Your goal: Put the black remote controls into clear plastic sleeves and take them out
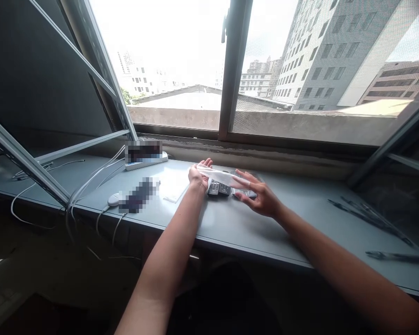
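Two black remotes [214, 188] lie partly hidden behind a translucent whitish film [224, 177].

Window [233, 70] fitted behind the desk [282, 242]; pale tower [310, 56] visible through the right pane. Metal rack [106, 70] stands at left. Power strip [159, 159], partly blurred, lies near the sill. White cables [77, 193] hang over the front edge. Dark pens [372, 217] at right: several bunched, one apart, nearer the edge.

Plastic [220, 177] stretches between the left hand [199, 175] and right hand [258, 195], over two remotes [214, 188] on the desk [237, 223]; cables [85, 183] lie left, pens [396, 257] right, a window [234, 70] beyond.
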Available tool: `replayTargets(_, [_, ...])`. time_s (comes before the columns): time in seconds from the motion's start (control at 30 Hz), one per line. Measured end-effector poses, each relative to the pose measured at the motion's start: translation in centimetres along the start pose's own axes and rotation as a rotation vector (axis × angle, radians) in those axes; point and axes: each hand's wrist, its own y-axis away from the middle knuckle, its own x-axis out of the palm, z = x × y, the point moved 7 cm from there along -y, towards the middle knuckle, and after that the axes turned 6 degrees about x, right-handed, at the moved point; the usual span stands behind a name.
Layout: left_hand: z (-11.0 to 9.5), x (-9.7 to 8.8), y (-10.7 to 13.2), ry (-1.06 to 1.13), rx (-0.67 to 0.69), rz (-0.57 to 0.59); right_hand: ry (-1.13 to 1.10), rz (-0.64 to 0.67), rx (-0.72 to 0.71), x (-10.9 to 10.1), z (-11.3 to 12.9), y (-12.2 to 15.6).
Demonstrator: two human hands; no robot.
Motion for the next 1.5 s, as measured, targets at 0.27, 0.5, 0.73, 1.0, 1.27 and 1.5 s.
replayTargets(0.27, [0.0,0.0,0.0,-0.011,0.0,-0.023,-0.01,-0.045,-0.078,-0.5,1.1,-0.4])
replayTargets(0.5, [-0.1,0.2,0.3,0.007,-0.009,-0.025,0.006,-0.059,-0.102,-0.7,1.4,-0.3])
replayTargets(0.73, [-0.5,0.0,0.1,0.022,0.049,-0.052,0.022,-0.052,-0.096,-0.8,1.6,-0.4])
replayTargets(1.0, [-1.1,-0.3,0.2,0.028,0.078,-0.08,0.025,-0.096,-0.109,-1.4,1.9,-0.5])
replayTargets(1.27, [-1.3,-0.8,0.0,0.035,0.107,-0.133,0.017,-0.155,-0.098,-2.3,1.6,-0.5])
replayTargets(1.5, [-1.5,-0.2,0.7,0.032,0.062,-0.03,0.012,-0.145,-0.012,-2.2,1.3,-0.6])
